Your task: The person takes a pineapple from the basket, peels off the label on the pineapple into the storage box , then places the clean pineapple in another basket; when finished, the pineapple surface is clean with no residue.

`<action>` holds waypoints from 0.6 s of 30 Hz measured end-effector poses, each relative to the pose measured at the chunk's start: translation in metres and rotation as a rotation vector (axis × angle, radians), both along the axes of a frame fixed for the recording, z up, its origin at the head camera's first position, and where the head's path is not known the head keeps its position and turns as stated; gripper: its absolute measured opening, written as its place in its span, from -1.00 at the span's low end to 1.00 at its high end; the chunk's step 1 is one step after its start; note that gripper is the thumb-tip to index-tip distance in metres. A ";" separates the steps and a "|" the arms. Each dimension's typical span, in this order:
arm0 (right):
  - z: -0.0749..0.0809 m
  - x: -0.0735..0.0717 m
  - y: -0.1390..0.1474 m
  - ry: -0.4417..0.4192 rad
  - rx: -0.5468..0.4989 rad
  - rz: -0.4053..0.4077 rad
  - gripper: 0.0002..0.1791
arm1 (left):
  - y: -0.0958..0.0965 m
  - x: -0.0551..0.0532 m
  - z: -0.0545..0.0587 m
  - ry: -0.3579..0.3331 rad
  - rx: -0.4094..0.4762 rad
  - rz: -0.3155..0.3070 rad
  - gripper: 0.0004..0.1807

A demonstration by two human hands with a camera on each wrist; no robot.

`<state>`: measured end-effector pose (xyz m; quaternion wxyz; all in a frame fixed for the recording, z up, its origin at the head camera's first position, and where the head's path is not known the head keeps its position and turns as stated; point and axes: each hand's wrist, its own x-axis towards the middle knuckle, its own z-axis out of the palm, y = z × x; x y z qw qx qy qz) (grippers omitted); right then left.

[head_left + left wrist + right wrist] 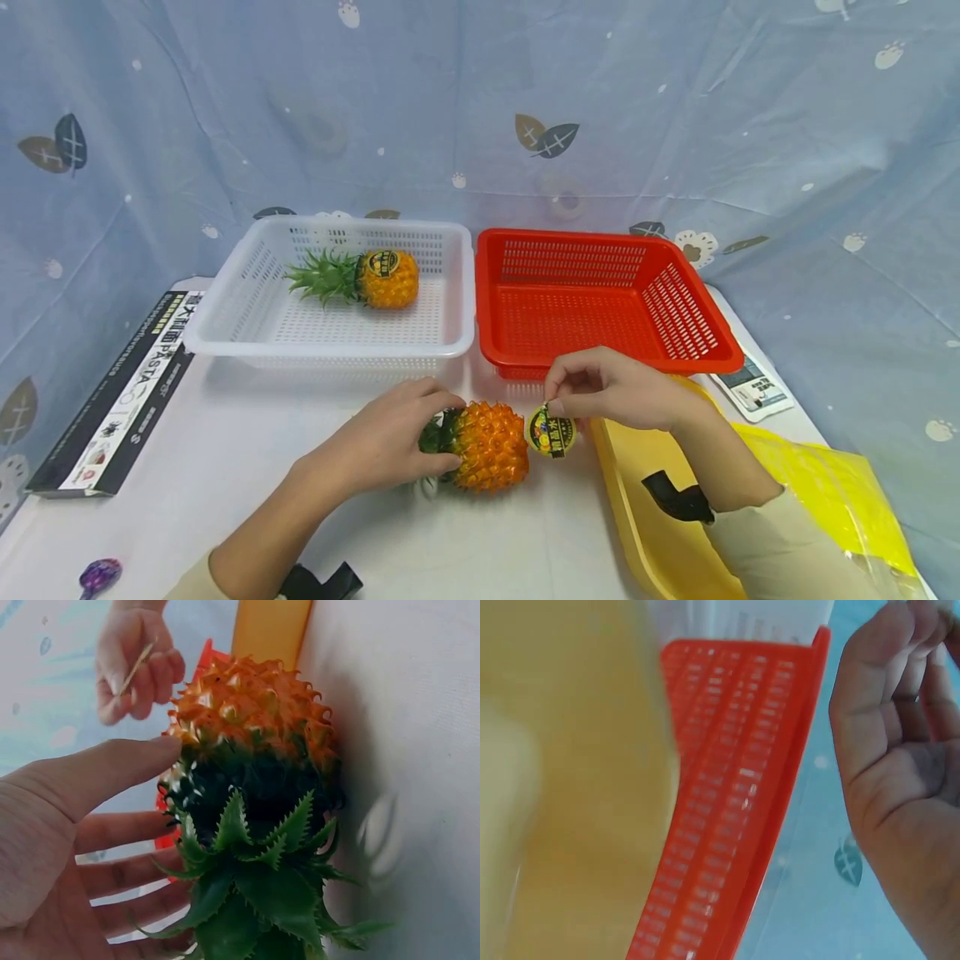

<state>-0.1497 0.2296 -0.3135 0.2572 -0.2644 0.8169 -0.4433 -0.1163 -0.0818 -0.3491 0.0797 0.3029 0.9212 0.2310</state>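
Observation:
An orange pineapple (492,447) with a dark green base and spiky leaves (259,900) lies on the white table. My left hand (393,433) holds it at the leaf end, thumb on one side and fingers on the other. To its right, my right hand (611,387) pinches a round black-and-yellow fruit sticker (551,432) between thumb and fingertips. The sticker is just beside the pineapple's end; in the left wrist view it appears edge-on. A second pineapple (390,279), with a similar sticker around it, lies in the white basket (217,329).
A red basket (491,333) stands behind my right hand. On the right are a yellow tray (626,533), a yellow plastic packet (825,483) and a white card-like pack (757,387). To the left lie a pasta box (120,400) and a purple lollipop (100,575).

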 end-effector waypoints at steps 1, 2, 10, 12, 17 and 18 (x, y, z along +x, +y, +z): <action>0.000 0.001 0.004 0.004 -0.005 0.012 -0.97 | 0.000 0.000 0.000 -0.002 -0.002 0.001 -0.39; 0.000 0.002 0.009 0.010 -0.010 0.025 -0.98 | 0.001 0.001 0.001 -0.005 -0.003 0.003 -0.39; -0.002 0.008 0.044 -0.009 -0.038 0.021 -0.96 | 0.001 0.001 0.001 -0.006 -0.003 0.005 -0.39; -0.001 0.008 0.053 -0.021 -0.042 0.009 -0.95 | 0.001 0.002 0.001 -0.007 -0.006 0.010 -0.39; -0.003 0.009 0.076 -0.038 -0.026 -0.016 -0.93 | 0.001 0.003 0.001 -0.004 -0.008 0.023 -0.38; -0.003 0.009 0.080 -0.039 -0.018 -0.022 -0.93 | 0.002 0.003 0.001 -0.003 -0.008 0.023 -0.38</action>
